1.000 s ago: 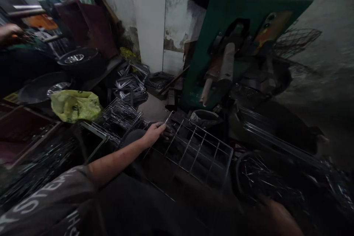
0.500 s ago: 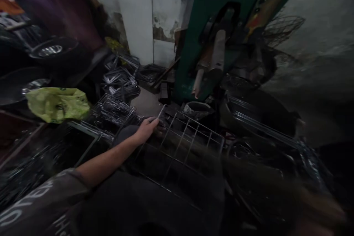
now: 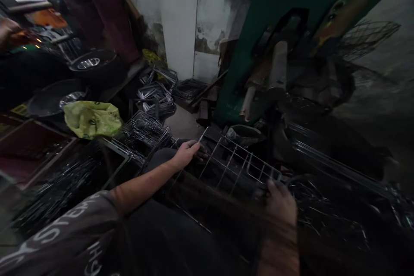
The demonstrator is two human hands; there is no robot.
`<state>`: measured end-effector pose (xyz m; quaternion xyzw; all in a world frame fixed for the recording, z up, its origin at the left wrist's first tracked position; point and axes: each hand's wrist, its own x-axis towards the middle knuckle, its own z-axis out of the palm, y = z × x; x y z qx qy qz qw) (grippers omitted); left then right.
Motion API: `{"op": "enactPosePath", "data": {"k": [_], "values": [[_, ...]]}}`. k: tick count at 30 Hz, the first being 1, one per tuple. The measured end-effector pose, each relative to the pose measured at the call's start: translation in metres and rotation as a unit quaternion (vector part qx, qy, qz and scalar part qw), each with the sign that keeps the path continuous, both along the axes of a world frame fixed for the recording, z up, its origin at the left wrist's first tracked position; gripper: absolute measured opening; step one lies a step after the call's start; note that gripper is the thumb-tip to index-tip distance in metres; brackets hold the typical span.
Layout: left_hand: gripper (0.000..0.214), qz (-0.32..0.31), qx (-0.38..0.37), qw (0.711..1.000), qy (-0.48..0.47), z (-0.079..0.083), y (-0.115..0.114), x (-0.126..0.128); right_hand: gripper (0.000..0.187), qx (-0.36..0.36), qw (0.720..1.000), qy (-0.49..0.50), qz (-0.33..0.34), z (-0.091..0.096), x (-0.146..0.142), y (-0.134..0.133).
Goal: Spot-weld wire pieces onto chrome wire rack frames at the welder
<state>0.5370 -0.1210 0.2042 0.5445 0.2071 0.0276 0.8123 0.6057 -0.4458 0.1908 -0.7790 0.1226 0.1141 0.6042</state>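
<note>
A rectangular wire grid rack lies tilted across my lap in front of a green machine. My left hand grips the rack's far left corner, arm stretched out from a grey printed sleeve. My right hand closes on the rack's right end, next to a dark round tub of thin metal wires. The rack's near edge is dim and partly lost in shadow.
Stacks of finished wire racks lie on the floor left of my left hand, more further back. A yellow-green plastic bag sits at left near dark round pans. Another person's hand shows at far left.
My right hand has come up from the bottom right and taken hold of the rack's right end. My left hand has kept its grip on the far corner. The view swung slightly.
</note>
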Motion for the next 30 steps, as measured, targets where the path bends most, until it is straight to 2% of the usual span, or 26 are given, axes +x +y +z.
{"op": "enactPosePath", "data": {"k": [4,7,9,13,16,18,20,21,23,25,27,28,30], "values": [[0.052,0.006,-0.001,1.000,-0.003,-0.002,0.001,-0.001,0.055,0.070,0.996,0.049,0.011,0.008,-0.003,0.062],[0.051,0.011,0.001,1.000,-0.003,-0.002,0.003,-0.002,0.060,0.075,0.995,0.064,0.017,0.010,0.002,0.090],[0.052,0.016,0.004,1.000,-0.008,-0.002,0.004,-0.003,0.059,0.089,0.994,0.065,0.016,0.010,0.005,0.093],[0.054,0.016,0.007,1.000,-0.017,-0.002,0.005,-0.002,0.054,0.129,0.989,0.067,0.017,0.005,0.012,0.083],[0.053,0.010,0.007,1.000,-0.018,-0.001,0.004,-0.002,0.052,0.123,0.991,0.056,-0.020,-0.004,0.018,0.081],[0.053,0.009,0.006,1.000,-0.018,-0.001,0.003,-0.001,0.049,0.107,0.993,0.056,-0.016,-0.008,0.022,0.085],[0.054,0.009,0.007,1.000,-0.017,-0.001,0.002,-0.001,0.041,0.064,0.997,0.050,0.009,-0.009,0.027,0.092],[0.054,0.009,0.007,1.000,-0.017,-0.002,0.002,-0.001,0.035,0.018,0.999,0.044,0.022,-0.008,0.028,0.096],[0.054,0.009,0.006,1.000,-0.018,-0.002,0.003,0.000,0.025,-0.127,0.990,0.013,0.050,-0.003,0.030,0.103],[0.054,0.011,0.002,1.000,-0.018,-0.003,0.003,-0.001,0.026,-0.288,0.953,-0.024,0.092,0.006,0.029,0.107],[0.054,0.013,0.000,1.000,-0.019,-0.003,0.004,-0.001,0.035,-0.398,0.907,-0.035,0.128,0.013,0.025,0.109],[0.054,0.013,0.000,1.000,-0.020,-0.003,0.004,-0.002,0.039,-0.424,0.894,-0.030,0.143,0.016,0.024,0.110],[0.054,0.015,0.001,1.000,-0.023,-0.003,0.004,-0.002,0.041,-0.433,0.887,-0.016,0.159,0.016,0.023,0.108]]}}
